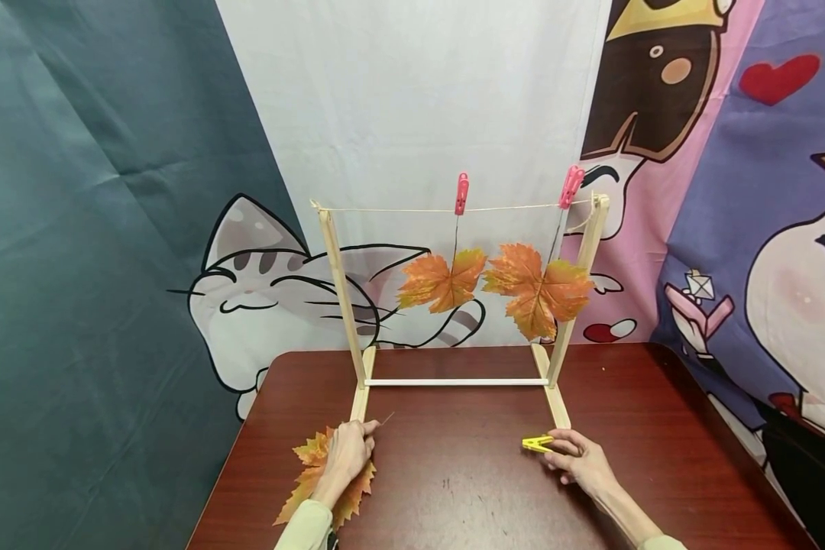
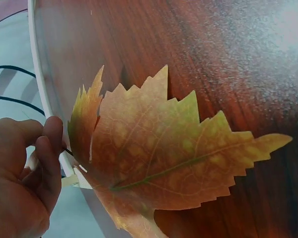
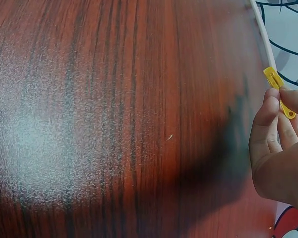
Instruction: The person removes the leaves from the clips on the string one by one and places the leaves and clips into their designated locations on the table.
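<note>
My left hand pinches the thin stem of an orange-yellow maple leaf; the leaf hangs below the hand over the table's left front. In my right hand a yellow clothespin is pinched between thumb and fingers, above the table's right side. Beyond both hands stands a wooden frame with a string across its top. Two pink clothespins, a middle one and a right one, clip the stems of a smaller leaf and a larger leaf on that string.
The dark red-brown table carries the frame near its back edge. A white crossbar joins the frame's two feet low down. Behind it hang printed cloths with cartoon animals.
</note>
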`<state>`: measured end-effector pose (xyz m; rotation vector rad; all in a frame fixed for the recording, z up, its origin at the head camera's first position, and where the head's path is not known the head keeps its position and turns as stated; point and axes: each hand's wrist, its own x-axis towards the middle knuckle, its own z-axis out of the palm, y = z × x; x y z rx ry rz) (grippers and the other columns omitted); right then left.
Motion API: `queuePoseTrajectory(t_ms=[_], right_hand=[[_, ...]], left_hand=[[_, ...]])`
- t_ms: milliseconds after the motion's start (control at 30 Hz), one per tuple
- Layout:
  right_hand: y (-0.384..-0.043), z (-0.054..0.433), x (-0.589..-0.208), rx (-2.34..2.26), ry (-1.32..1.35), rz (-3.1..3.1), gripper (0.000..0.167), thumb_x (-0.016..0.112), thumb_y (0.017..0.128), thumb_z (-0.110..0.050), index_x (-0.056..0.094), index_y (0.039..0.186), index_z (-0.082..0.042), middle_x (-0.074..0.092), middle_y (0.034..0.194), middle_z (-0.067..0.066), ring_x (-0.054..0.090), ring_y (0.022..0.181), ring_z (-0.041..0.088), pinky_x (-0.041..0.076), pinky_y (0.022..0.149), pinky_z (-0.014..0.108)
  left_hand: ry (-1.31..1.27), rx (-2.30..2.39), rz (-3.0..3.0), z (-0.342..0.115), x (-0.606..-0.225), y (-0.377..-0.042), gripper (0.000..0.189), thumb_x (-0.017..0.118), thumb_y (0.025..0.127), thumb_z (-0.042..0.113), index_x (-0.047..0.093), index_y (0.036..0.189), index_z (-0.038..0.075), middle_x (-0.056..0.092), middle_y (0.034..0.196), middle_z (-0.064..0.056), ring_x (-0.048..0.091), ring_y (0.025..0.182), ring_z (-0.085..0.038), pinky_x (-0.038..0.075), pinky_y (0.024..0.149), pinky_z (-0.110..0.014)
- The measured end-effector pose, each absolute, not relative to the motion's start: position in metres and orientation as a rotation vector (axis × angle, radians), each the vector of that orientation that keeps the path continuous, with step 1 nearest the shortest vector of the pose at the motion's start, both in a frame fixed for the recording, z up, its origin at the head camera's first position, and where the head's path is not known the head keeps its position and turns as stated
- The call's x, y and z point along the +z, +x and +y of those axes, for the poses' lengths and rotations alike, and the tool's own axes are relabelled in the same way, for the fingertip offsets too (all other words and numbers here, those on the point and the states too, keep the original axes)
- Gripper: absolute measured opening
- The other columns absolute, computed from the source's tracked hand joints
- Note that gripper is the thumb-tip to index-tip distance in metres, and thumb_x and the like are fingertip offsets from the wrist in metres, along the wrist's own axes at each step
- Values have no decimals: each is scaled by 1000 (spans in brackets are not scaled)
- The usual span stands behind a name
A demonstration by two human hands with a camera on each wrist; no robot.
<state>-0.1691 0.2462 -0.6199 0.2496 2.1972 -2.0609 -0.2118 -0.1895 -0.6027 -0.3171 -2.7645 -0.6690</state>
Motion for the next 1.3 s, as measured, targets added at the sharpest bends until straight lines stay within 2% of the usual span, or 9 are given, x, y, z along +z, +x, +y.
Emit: queuePoseTrajectory(t_ms=[267,600,967,1300], right_hand=[[-169,247,-623,-2052,259,2199,47,74,85,4,54,127,9,68,115,21,69,73,22,51,51,30],[-168,246,-627,-2034,296,2221,46,75,83,5,57,126,8,69,111,19,68,72,22,51,50,30],[-167,243,-630,-1996,321,2276,43,74,82,8,59,122,8,68,114,22,68,71,23,49,46,30],[-168,241,-628,-1872,331,2442,41,78,77,8,65,116,3,69,111,21,67,67,20,50,44,33]], left_hand=[[-316,-700,-2810,-190,-607,-212,35,67,72,-3,81,99,16,68,77,-5,46,52,-15,35,41,-28],[-299,-685,-2832,-190,-614,-212,36,67,72,-4,82,97,17,73,87,-5,53,56,-16,39,44,-31],[-344,-658,-2860,-191,-624,-211,32,66,71,-3,80,89,20,65,72,-2,48,53,-16,38,44,-31],[-389,-628,-2849,-189,-623,-211,33,68,70,-7,80,88,18,69,76,-1,55,57,-16,42,46,-33]])
